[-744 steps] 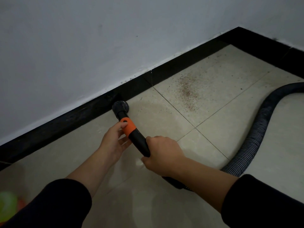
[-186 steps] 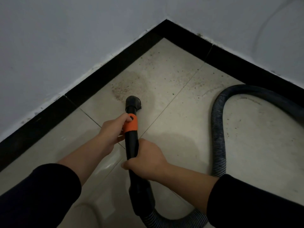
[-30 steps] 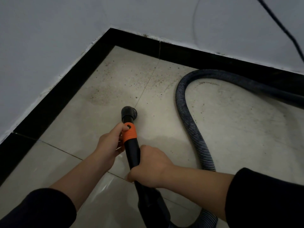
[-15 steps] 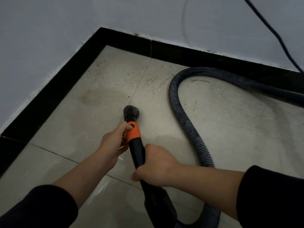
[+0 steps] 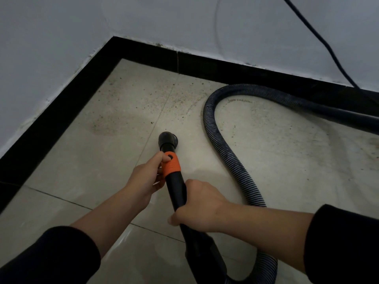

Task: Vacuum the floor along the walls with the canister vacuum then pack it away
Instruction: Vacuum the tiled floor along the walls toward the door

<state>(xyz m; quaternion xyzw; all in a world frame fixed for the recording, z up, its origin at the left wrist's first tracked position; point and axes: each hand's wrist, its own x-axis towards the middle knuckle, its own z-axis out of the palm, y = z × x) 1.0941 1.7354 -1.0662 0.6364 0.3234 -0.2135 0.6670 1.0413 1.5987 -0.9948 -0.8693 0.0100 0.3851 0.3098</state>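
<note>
A black vacuum wand (image 5: 178, 189) with an orange collar (image 5: 171, 166) points down at the pale floor tiles, its round nozzle (image 5: 167, 139) resting on the floor near a grout line. My left hand (image 5: 146, 178) grips the wand at the orange collar, thumb on top. My right hand (image 5: 200, 209) grips the wand lower down. The ribbed dark hose (image 5: 225, 148) loops from the wand's lower end, curves up to the right and runs off along the far wall. Brown dirt specks (image 5: 178, 99) lie scattered toward the corner. The canister itself is out of view.
Two white walls meet at a corner with a black skirting board (image 5: 67, 103). A black power cord (image 5: 320, 42) hangs down the far wall at the right. A faint brownish stain (image 5: 108, 124) marks the tile left of the nozzle.
The view has shifted so the corner sits higher and farther left. The nozzle stays on the floor by the grout line; both hands keep their grip.
</note>
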